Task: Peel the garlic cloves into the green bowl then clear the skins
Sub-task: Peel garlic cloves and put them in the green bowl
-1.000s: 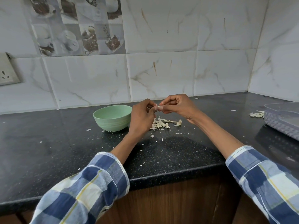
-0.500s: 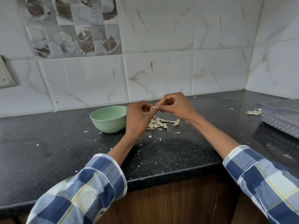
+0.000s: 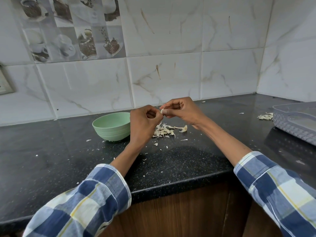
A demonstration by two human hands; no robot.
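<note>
Both hands have stayed raised together over the counter since the earlier frames, and a thin curl of skin now stands up from the clove between them.

At the far left, a wall socket (image 3: 5,82) sits partly out of frame on the tiled wall. On the black counter (image 3: 51,151), the green bowl (image 3: 111,126) stands left of centre, just left of the hands; what lies inside it cannot be seen from this angle.

Directly right of the bowl, the left hand (image 3: 142,123) is curled, its fingertips pinching the garlic clove (image 3: 162,111). Touching it from the right, the right hand (image 3: 182,110) is curled too, thumb and forefinger gripping the same clove and its loose skin. Whether the clove is fully bare cannot be told.

Below the hands, on the counter, lies a pile of garlic skins (image 3: 165,130), with small flakes scattered near it.

Far right, a second small heap of skins (image 3: 265,116) lies just beside a clear plastic tray (image 3: 297,122) at the frame's edge. Checked blue sleeves cover both forearms near the camera.
</note>
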